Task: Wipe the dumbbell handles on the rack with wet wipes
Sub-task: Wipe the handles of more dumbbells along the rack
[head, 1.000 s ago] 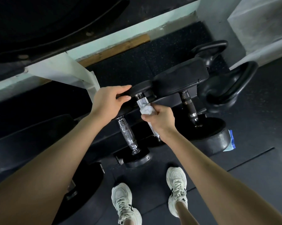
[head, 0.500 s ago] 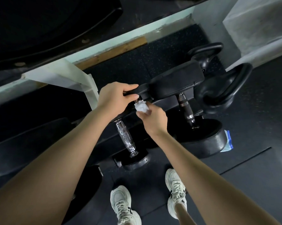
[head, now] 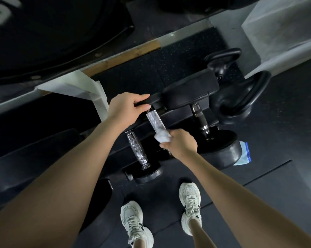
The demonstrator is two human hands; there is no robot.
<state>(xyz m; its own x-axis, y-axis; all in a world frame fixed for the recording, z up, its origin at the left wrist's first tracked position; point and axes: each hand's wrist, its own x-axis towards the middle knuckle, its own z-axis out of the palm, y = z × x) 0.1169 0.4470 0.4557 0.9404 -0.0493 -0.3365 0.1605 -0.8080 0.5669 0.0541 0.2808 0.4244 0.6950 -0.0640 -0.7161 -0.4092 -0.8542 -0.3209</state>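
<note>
From the head camera, looking straight down at the rack [head: 178, 115]: the left hand [head: 127, 108] is up top, fingers curled over the rim of the middle dumbbell [head: 154, 102] at its far head, thumb underneath, holding it steady. The right hand [head: 179, 143] is low on that dumbbell's knurled handle [head: 155, 122], fingers closed round a bunched white wet wipe [head: 162, 137] pressed against the near end of the bar. The upper stretch of knurling is bare and bright above the wipe.

So this one is mid-wipe, by the look of it. Just to the left sits a smaller dumbbell handle [head: 137, 150], shiny, and to the right a darker handle [head: 199, 117] on the big dumbbell. Whether either has been cleaned, I cannot tell from here. More black weights run off to the left, their handles out of sight. A blue and white wipes packet [head: 244, 154] leans beside the big dumbbell's near head, on the floor, with kettlebells [head: 240, 97] behind it. Plenty may be left.
</note>
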